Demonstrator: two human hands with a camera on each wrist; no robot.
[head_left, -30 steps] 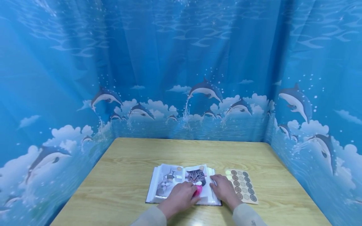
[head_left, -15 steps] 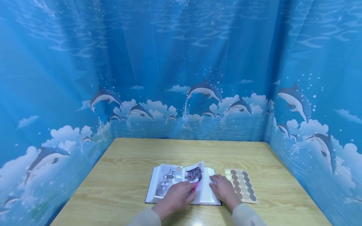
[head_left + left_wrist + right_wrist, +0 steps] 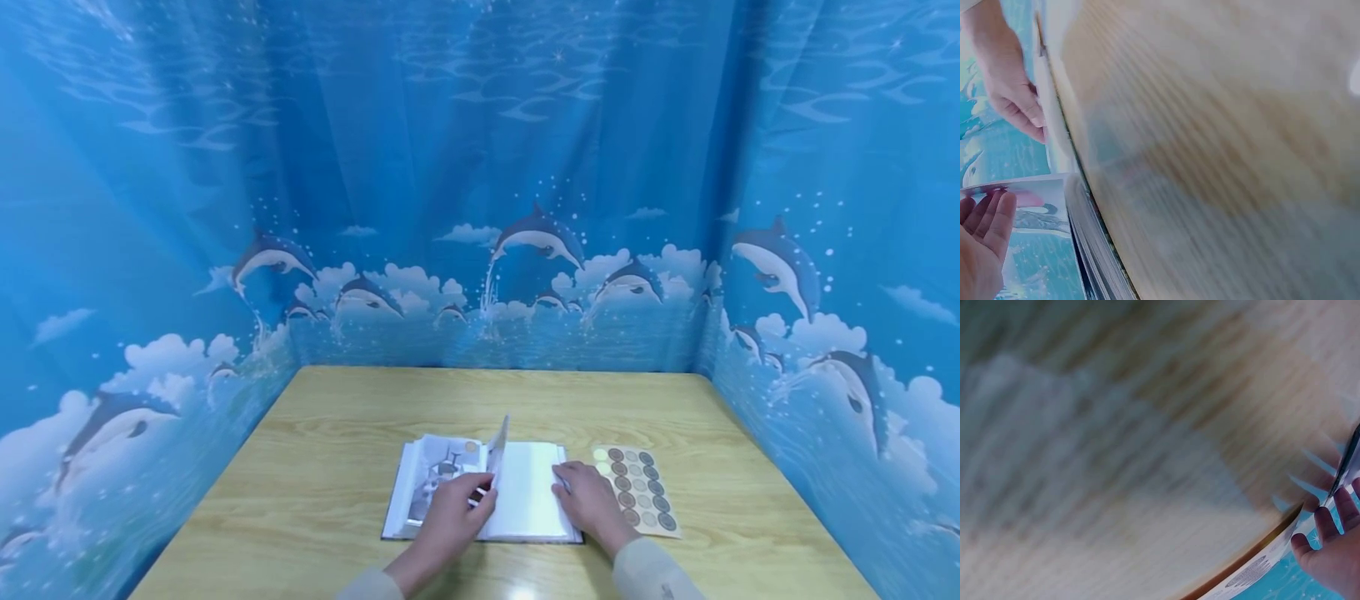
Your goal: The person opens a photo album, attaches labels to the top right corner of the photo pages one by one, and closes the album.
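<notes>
An open photo album (image 3: 525, 504) lies on the wooden table (image 3: 360, 433) near its front edge. My left hand (image 3: 448, 515) pinches one album page (image 3: 497, 446), which stands almost upright over the spine. In the left wrist view the left hand's fingers (image 3: 988, 225) lie against that page (image 3: 1041, 212), and something pink shows behind it. The left-hand page (image 3: 438, 467) shows a photo; the right-hand page is blank white. My right hand (image 3: 590, 498) rests flat on the album's right edge, its fingers (image 3: 1332, 537) on the page edges.
A tan sheet of round stickers (image 3: 639, 492) lies just right of the album, beside my right hand. A blue dolphin-print curtain (image 3: 480, 208) walls the table on the left, back and right. Both wrist views are mostly blurred table wood.
The cat photo page has swung up from lying flat to standing on edge, lifted leftward by my left hand. A blank page now shows on the right. My right hand has stayed put.
</notes>
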